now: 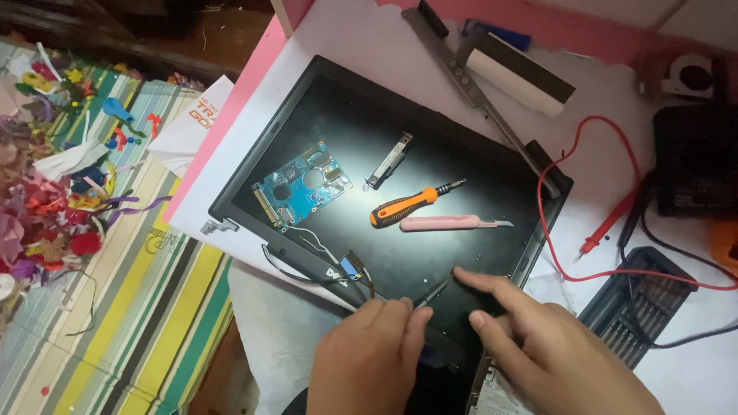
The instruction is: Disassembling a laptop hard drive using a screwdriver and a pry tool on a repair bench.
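Near the bottom edge of the view, the person's two hands meet over the lower rim of a black laptop screen panel that lies flat on the white-covered surface. The left hand is closed in a narrow pinch around a thin dark tool, whose tip points up and to the right onto the panel's bottom frame. The right hand holds nothing; its fingers are spread, and the forefinger presses on the frame just beside the tool's tip.

Farther up on the panel lie a blue circuit board, a small metal bracket, an orange-and-black screwdriver and, just below that, a pink utility knife. A loose cable trails from the board toward the panel's lower left edge. To the right sit a red test lead and a dark tray of screwdriver bits. A striped cloth covers the left side.
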